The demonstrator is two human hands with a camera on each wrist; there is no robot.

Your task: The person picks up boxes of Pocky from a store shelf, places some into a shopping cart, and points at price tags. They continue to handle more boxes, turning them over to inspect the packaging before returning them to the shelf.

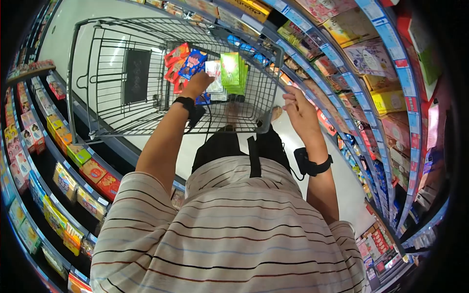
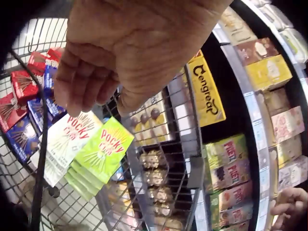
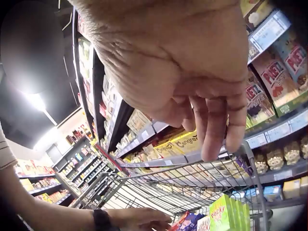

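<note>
Shop aisle: left hand point(image 1: 198, 84) over cart's Pocky boxes point(image 1: 232, 72).

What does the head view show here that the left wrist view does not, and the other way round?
Only the head view shows the whole shopping cart, the striped shirt and the right hand raised beside the cart's rim, holding nothing. Only the left wrist view makes print readable: Pocky on the green boxes, plus a yellow box on the shelf. Both show the left hand over the boxes inside the cart.
</note>
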